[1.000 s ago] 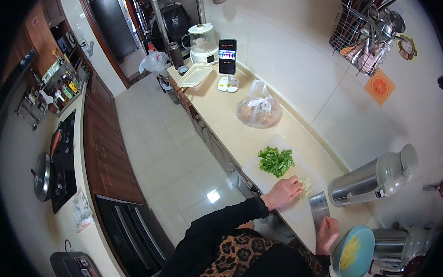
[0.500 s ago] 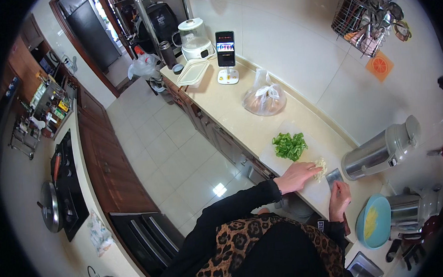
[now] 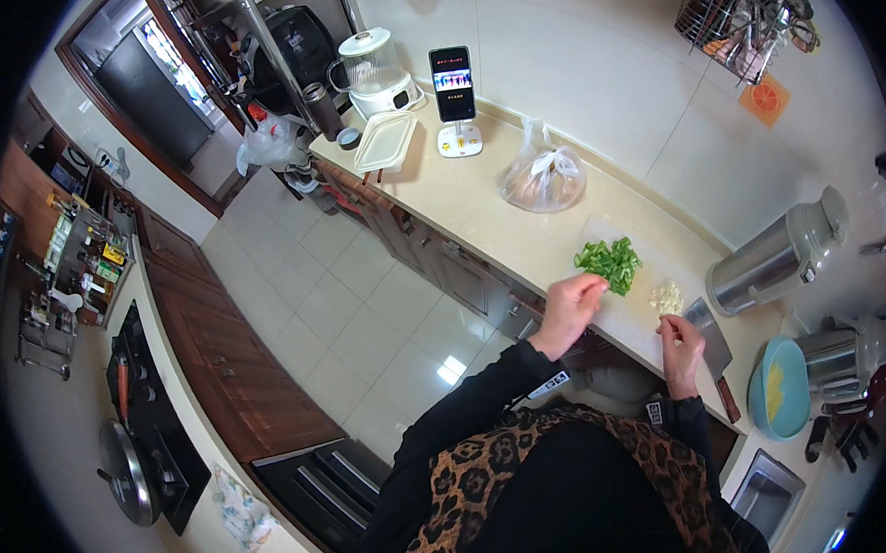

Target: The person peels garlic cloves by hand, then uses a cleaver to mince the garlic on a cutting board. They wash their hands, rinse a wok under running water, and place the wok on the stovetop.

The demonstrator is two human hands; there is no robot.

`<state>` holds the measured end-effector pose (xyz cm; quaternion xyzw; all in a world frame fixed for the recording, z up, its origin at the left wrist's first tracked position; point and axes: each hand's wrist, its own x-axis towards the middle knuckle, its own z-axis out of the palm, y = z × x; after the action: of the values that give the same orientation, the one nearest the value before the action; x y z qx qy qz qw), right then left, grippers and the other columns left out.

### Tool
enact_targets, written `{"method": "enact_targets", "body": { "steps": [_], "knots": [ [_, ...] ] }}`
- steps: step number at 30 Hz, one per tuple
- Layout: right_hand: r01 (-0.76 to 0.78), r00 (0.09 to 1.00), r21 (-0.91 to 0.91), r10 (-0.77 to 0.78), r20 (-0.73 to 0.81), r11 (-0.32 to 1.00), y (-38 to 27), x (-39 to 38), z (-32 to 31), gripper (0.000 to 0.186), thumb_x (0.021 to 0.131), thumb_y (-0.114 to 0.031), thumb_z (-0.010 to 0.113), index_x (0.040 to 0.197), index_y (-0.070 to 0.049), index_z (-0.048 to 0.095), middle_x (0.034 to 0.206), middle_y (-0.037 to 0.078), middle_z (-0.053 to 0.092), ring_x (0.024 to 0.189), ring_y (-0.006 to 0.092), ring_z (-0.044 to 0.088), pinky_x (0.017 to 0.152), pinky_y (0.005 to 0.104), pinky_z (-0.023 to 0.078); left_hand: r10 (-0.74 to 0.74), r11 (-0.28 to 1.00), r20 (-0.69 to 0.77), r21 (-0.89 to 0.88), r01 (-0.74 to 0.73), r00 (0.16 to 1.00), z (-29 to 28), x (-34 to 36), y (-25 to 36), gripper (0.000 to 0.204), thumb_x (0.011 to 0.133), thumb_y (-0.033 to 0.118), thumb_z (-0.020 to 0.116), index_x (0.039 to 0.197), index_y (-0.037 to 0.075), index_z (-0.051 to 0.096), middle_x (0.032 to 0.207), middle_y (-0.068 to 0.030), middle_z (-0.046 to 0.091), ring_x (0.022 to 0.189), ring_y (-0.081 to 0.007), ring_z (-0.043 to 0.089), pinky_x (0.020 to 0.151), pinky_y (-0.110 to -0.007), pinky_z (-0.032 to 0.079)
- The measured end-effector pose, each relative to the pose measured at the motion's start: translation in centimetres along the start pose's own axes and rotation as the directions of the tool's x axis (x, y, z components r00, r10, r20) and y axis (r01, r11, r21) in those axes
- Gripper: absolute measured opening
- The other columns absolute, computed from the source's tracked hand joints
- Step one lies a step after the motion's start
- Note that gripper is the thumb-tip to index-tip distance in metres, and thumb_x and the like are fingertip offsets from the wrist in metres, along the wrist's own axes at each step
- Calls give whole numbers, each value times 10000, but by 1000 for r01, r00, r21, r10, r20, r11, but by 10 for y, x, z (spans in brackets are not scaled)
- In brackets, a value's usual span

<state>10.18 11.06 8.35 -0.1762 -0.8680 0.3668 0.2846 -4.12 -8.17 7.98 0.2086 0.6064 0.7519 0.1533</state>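
A whitish cutting board [image 3: 621, 317] bears chopped green pepper [image 3: 611, 265] and a small heap of minced garlic [image 3: 666, 298]. My left hand [image 3: 568, 315] is closed in a pinch just in front of the green pepper; whatever its fingertips hold, if anything, is too small to make out. My right hand [image 3: 681, 352], also pinched, is just below the garlic, and its fingertips hide anything between them. To its right a cleaver [image 3: 710, 337] lies flat with its wooden handle toward me, held by neither hand.
A blue bowl [image 3: 779, 389] with yellow strips stands right of the cleaver, near a sink [image 3: 768, 495]. Behind the board stands a steel canister [image 3: 775, 256]. Farther left are a tied plastic bag [image 3: 543, 178], a phone on a stand [image 3: 454, 91] and a cream tray [image 3: 386, 142].
My right hand has let go of the cleaver, which now lies on the counter. My left hand has left the garlic and moved left, beside the green pepper. The view has shifted slightly.
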Motion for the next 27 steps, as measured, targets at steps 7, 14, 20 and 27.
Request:
{"method": "enact_targets", "body": {
  "steps": [7,14,20,27],
  "knots": [
    [-34,983,188,-1,183,982,-37,5,63,106,888,-27,638,946,52,677,761,119,680,662,145,660,618,257,506,-113,993,-341,-65,96,933,-92,-25,19,224,935,222,663,852,22,722,556,56,497,482,-17,399,439,-200,281],
    [13,854,329,-181,487,944,-71,-1,127,114,891,-50,634,937,45,677,715,118,674,651,153,668,592,275,525,-92,995,-539,-29,91,837,-176,-72,26,283,935,262,665,802,16,704,571,53,503,485,-30,368,460,-212,298],
    [17,744,340,-239,624,940,-88,-28,198,137,873,-99,643,919,24,683,708,132,673,606,204,658,584,309,518,-88,994,-689,-14,108,719,-237,-119,28,311,947,273,649,797,2,678,553,41,472,478,-44,373,473,-226,324],
    [-8,607,316,-246,756,949,-99,-40,242,193,867,-151,620,926,19,690,734,148,683,637,244,676,612,341,519,-87,996,-803,-51,77,589,-271,-156,32,337,956,287,630,781,0,660,543,55,425,482,-45,360,479,-220,311]
  ]
}}
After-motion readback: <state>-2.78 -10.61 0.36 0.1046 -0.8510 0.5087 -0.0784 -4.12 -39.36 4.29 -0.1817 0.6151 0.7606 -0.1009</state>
